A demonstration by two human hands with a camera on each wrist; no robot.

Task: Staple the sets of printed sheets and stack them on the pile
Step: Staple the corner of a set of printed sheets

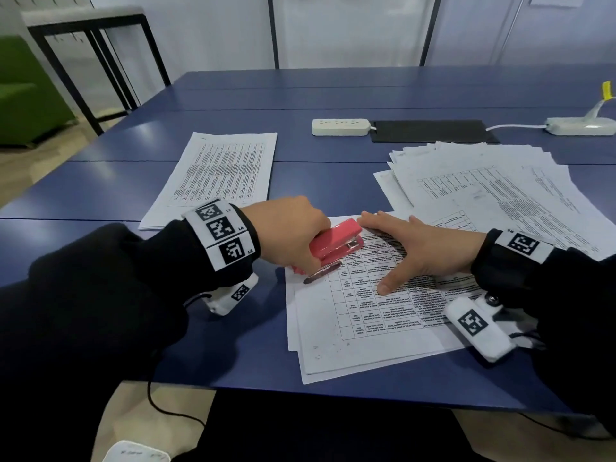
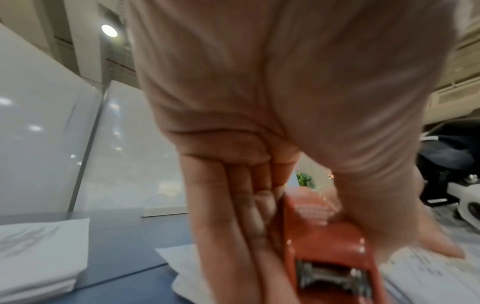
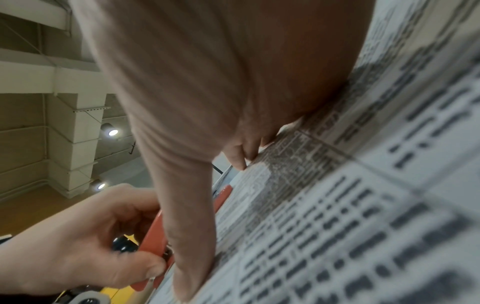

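Observation:
My left hand (image 1: 300, 231) grips a red stapler (image 1: 333, 248) from above, its nose over the far left corner of a set of printed sheets (image 1: 366, 328) near the table's front edge. My right hand (image 1: 393, 251) lies flat on that set with straight, spread fingers, just right of the stapler. In the left wrist view my fingers (image 2: 233, 216) curl along the stapler (image 2: 324, 236). The right wrist view has my palm (image 3: 207, 102) on the printed sheet (image 3: 363, 205). A neat pile of sheets (image 1: 216, 175) lies to the far left.
A loose spread of printed sheets (image 1: 483, 185) covers the blue table (image 1: 316, 91) at the right. Behind it are a white power strip (image 1: 340, 127), a black mat (image 1: 433, 131) and a second white strip (image 1: 580, 125). A black-framed table (image 1: 93, 45) stands beyond the left corner.

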